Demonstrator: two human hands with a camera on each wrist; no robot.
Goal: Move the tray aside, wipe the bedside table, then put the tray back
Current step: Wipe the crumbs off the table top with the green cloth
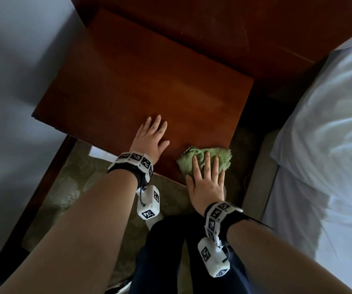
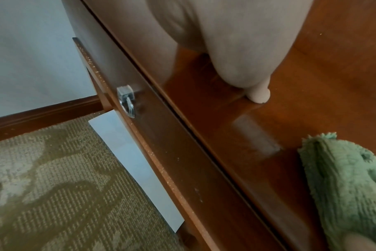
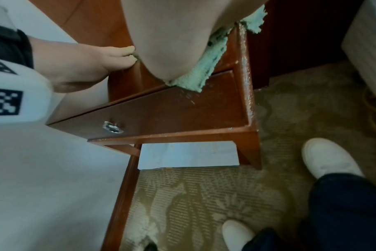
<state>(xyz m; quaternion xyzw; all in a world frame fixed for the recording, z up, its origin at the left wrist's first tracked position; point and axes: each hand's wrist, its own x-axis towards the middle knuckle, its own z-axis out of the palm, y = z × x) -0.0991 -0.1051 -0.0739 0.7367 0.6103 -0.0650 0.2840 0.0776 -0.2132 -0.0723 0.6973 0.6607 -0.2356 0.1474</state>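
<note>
The brown wooden bedside table [image 1: 141,81] fills the middle of the head view, its top bare. My left hand [image 1: 152,136] lies flat on the top near the front edge, fingers straight. To its right a crumpled green cloth [image 1: 221,154] sits at the table's front right corner. My right hand [image 1: 205,179] presses down on the cloth with spread straight fingers. The green cloth [image 2: 350,183] shows at the lower right of the left wrist view, and the cloth [image 3: 193,78] pokes out under my palm in the right wrist view. No tray is in view.
A bed with white bedding [image 1: 330,124] stands close on the right. A pale wall [image 1: 11,71] borders the left. The drawer front with a metal ring pull [image 3: 113,129] faces me. Patterned carpet [image 3: 193,195] and my white shoes [image 3: 331,158] are below.
</note>
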